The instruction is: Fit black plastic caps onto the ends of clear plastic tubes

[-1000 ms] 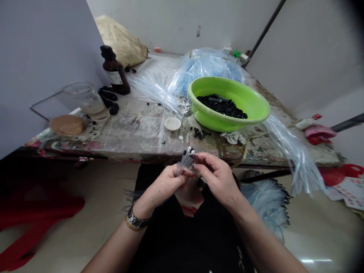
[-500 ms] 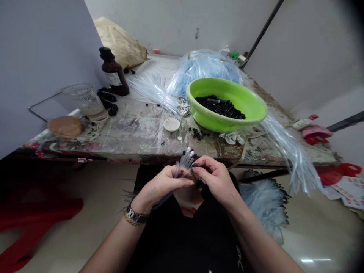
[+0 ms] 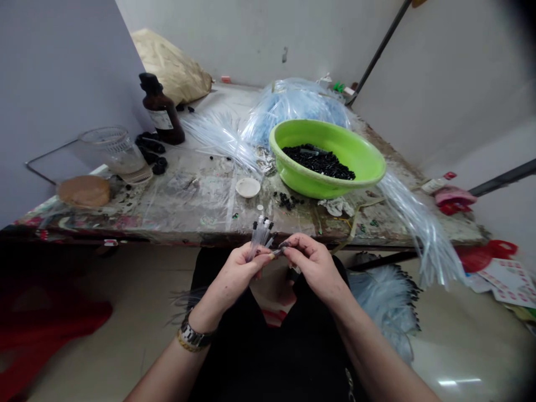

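My left hand (image 3: 237, 272) is closed around a bundle of thin clear plastic tubes (image 3: 260, 237), several with black or white ends pointing up. Its thumb and forefinger pinch one tube that leans out to the right. The fingertips of my right hand (image 3: 313, 262) are closed at the end of that tube, on a small dark piece that is mostly hidden. Loose tube ends trail out below my left wrist. In front of the hands, on the table, lie small black caps (image 3: 287, 200) beside a white dish (image 3: 247, 188).
A green basin (image 3: 368, 167) holds many small black parts. Behind it lie bundled clear tubes (image 3: 293, 103), and more tubes (image 3: 422, 234) hang over the table's right edge. A brown bottle (image 3: 162, 117) and a glass jar (image 3: 121, 156) stand at left. Capped tubes (image 3: 385, 301) rest below the table.
My left thumb and forefinger now pinch a single tube turned toward my right fingertips, and the bundle has tipped slightly left. The whole view has shifted a little.
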### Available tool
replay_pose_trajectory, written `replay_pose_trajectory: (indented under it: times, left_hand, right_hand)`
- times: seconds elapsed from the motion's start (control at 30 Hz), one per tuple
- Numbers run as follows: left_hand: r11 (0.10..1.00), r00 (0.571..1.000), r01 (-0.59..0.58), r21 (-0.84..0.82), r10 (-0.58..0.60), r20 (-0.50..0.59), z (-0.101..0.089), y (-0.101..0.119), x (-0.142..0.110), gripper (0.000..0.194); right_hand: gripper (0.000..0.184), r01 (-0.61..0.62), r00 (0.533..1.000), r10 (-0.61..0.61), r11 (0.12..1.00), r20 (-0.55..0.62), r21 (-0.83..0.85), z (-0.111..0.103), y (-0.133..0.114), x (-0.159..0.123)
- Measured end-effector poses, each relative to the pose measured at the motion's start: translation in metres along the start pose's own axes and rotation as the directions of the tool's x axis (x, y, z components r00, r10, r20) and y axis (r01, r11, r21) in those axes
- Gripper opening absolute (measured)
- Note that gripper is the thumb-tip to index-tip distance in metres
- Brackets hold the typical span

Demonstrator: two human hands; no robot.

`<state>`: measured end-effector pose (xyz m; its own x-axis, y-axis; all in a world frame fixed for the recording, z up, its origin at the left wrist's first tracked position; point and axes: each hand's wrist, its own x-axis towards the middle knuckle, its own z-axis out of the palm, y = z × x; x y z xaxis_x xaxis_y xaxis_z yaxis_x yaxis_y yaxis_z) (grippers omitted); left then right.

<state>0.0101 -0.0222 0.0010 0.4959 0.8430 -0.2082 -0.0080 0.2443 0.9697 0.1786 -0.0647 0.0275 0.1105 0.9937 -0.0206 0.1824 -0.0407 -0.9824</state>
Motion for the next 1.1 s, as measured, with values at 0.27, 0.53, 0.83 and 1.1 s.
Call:
replay_pose_trajectory:
  times: [0.27,0.53,0.83,1.1]
  left_hand:
    - [1.000,0.995,-0.011,-0.028,0.009,-0.098,0.000,-0.004,-0.001,0.021]
    - [0.997,0.987,0.045,-0.070,-0.056,-0.154,0.001,-0.007,0.000,0.026]
    - [0.997,0.987,0.060,-0.047,-0.066,-0.145,0.003,-0.013,0.001,0.029]
    - [0.998,0.986,0.052,-0.045,-0.058,-0.154,0.002,-0.013,0.000,0.029]
  right_hand:
    - [0.014,0.172,0.926,-0.310,0.854,-0.216,-0.491,-0.048,0.025,0.054]
    - [0.030,0.000,0.955,-0.261,0.470,-0.140,-0.883,-0.063,0.034,0.097]
    - [0.022,-0.084,0.964,-0.195,0.421,-0.181,-0.903,-0.054,0.038,0.106]
    - [0.020,-0.026,0.949,-0.222,0.649,-0.222,-0.760,-0.062,0.045,0.097]
